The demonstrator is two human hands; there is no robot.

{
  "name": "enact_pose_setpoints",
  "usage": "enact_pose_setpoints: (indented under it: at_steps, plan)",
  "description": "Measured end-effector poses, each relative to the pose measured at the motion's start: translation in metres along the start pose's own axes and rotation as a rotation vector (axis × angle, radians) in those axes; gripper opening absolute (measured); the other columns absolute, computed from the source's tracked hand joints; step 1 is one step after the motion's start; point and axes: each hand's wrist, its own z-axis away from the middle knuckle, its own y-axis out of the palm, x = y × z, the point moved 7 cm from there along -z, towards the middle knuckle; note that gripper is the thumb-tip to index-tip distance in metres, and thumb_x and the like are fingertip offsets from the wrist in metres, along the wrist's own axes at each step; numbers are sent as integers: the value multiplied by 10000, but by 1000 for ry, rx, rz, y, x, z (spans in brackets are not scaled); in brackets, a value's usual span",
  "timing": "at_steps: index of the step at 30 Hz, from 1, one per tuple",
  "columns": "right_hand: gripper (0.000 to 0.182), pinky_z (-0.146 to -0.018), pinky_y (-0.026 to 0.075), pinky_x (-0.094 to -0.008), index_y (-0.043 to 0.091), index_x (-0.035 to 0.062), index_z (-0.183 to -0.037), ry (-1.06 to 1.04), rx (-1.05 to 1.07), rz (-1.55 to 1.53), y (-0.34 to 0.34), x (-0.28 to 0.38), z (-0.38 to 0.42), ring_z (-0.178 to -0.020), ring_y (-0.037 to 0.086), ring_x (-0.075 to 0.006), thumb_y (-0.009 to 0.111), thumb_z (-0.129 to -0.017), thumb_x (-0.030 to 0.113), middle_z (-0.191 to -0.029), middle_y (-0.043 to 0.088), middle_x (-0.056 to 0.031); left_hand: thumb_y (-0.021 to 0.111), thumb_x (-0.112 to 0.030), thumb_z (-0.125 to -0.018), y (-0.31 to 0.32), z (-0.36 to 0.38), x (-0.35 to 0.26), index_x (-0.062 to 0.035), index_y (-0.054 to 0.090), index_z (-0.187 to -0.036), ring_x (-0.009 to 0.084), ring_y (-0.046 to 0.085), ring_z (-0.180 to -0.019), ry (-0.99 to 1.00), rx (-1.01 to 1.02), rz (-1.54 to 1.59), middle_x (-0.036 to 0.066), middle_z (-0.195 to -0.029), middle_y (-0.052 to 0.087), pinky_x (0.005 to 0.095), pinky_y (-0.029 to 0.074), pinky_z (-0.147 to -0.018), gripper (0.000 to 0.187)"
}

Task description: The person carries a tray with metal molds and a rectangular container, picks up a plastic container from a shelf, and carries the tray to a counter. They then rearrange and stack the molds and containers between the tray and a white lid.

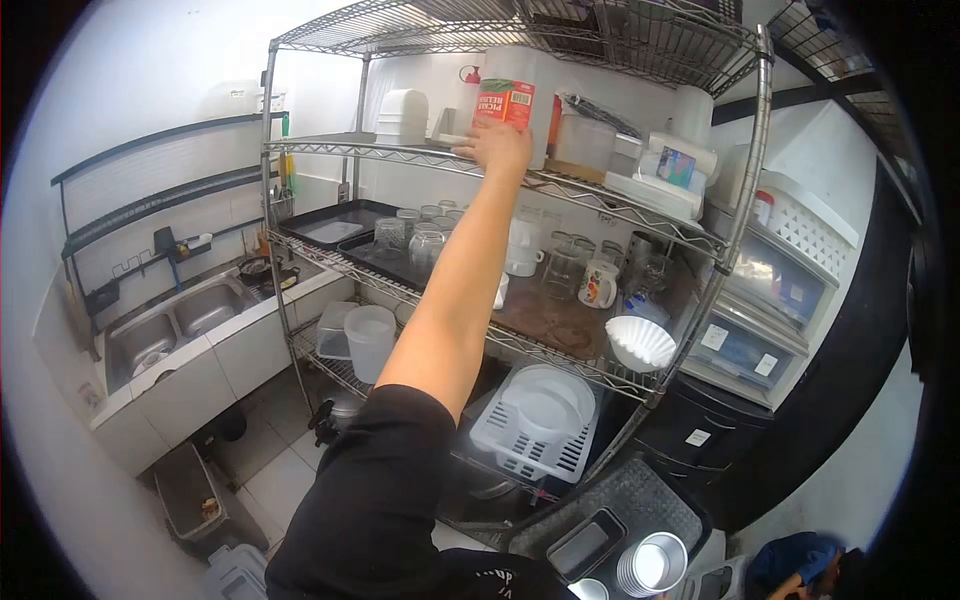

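My left hand (497, 147) reaches up to the wire rack's upper shelf, fingers spread against the lower front of a clear plastic jar (518, 66). The jar's red pickle relish label reads upside down, so it stands inverted. To its left are white stacked containers (402, 115). On its right stands a clear plastic tub (583, 140), with white paper rolls (672, 165) further along. My right hand is out of view.
Below are glass jars (427, 245), a patterned mug (598, 284), a fluted white bowl (639, 343) and a dish rack (535, 425). A double sink (208, 307) stands left, plastic drawers (760, 345) right. Metal cups (652, 565) sit near me; a person (793, 565) is at lower right.
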Motion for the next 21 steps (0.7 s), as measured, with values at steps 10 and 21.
enact_pose_setpoints:
  at_steps: [10,21]
  plan:
    - [476,-615,405,-325,615,-13,-1009,-68,48,-79,-3,85,40,-711,511,-182,465,-918,430,-852,594,-111,595,-436,-815,-20,106,-25,53,332,-1335,453,202,-1350,509,-73,415,288,-1391,305,713,111,-1002,761]
    - [444,-726,411,-323,584,-20,-1101,-185,124,-202,-34,137,78,-848,528,-195,476,-920,371,-980,592,-116,671,-266,-807,-88,413,92,-46,380,-1342,456,232,-1340,747,689,827,232,-1424,282,501,245,-1072,648]
